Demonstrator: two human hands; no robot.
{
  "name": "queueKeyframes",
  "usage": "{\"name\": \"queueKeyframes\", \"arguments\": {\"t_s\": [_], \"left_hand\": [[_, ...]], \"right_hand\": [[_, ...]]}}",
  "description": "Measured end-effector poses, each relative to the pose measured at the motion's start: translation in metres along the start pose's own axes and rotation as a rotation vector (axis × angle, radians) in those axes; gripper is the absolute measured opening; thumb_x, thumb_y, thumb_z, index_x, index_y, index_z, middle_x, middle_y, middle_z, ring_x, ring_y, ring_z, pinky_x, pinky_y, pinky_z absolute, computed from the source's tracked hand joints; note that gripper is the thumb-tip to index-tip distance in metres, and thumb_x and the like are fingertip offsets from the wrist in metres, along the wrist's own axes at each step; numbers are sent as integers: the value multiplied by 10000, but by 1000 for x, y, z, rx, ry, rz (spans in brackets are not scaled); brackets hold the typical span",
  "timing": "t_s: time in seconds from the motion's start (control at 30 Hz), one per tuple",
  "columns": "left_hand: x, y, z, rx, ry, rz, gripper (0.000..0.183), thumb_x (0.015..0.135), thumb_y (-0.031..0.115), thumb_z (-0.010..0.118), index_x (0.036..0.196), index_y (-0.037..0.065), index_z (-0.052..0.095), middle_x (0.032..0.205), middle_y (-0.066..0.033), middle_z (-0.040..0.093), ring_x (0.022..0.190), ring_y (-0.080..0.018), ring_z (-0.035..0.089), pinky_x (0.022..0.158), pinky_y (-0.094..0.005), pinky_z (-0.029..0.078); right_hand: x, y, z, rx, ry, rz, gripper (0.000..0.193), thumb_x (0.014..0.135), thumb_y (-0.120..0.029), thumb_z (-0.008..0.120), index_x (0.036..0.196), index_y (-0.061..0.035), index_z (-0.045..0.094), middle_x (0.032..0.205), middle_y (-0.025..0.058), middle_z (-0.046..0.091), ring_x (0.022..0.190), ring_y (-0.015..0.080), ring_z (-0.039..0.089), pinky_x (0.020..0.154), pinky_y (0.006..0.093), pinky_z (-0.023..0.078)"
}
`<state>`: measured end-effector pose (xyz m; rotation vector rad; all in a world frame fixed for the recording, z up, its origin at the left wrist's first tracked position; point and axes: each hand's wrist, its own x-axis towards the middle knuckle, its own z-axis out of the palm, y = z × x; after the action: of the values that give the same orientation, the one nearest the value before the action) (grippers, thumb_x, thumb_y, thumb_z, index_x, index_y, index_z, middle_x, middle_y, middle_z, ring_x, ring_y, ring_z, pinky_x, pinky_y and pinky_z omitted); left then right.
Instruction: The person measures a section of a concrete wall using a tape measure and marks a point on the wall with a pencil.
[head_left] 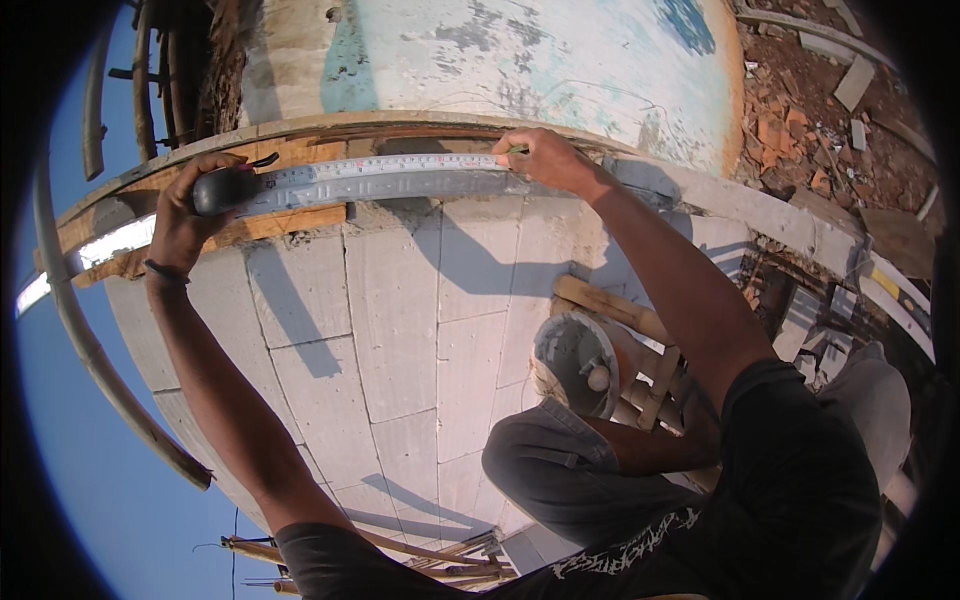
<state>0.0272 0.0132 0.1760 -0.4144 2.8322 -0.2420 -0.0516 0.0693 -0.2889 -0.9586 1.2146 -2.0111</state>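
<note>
At the wall edge (480,210), beside open sky (130,420), tape (380,166) is clasped by the left hand (187,208), pinched by the right hand (548,160).

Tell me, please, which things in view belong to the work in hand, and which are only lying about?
In use:
tape measure, its case in the left hand
tape blade, pulled out to the right hand
small green item in that hand, too small to identify
grey bar alongside the blade

Apparently just lying about:
bucket
broken bricks
bamboo pole beside the bucket
</note>
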Motion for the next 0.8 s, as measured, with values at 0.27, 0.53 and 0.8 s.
{"name": "queueKeyframes", "arguments": {"t_s": [0.27, 0.53, 0.8], "left_hand": [[-3, 12, 0, -6, -5, 9, 551, 616, -149, 737, 1104, 86, 633, 1115, -17, 663, 1078, -146, 601, 972, -304, 484], [-2, 9, 3, -14, -12, 1, 584, 603, -152, 727, 1123, 93, 626, 1129, -21, 656, 1072, -160, 607, 995, -314, 486], [0, 15, 5, 66, 0, -21, 596, 574, -147, 724, 1099, 120, 633, 1098, -6, 665, 1068, -157, 610, 996, -316, 490]], "right_hand": [[-8, -2, -1, -2, 43, -62, 265, 911, -283, 657, 1059, -65, 676, 1083, 99, 658, 1000, 214, 612, 879, 354, 470], [-5, -1, 0, 97, 4, 14, 288, 921, -281, 633, 1121, -77, 660, 1146, 125, 639, 1032, 243, 608, 894, 365, 476], [1, 15, -9, 305, 114, 57, 383, 942, -416, 582, 1175, -121, 654, 1233, 126, 576, 1017, 216, 607, 841, 327, 521]]}}
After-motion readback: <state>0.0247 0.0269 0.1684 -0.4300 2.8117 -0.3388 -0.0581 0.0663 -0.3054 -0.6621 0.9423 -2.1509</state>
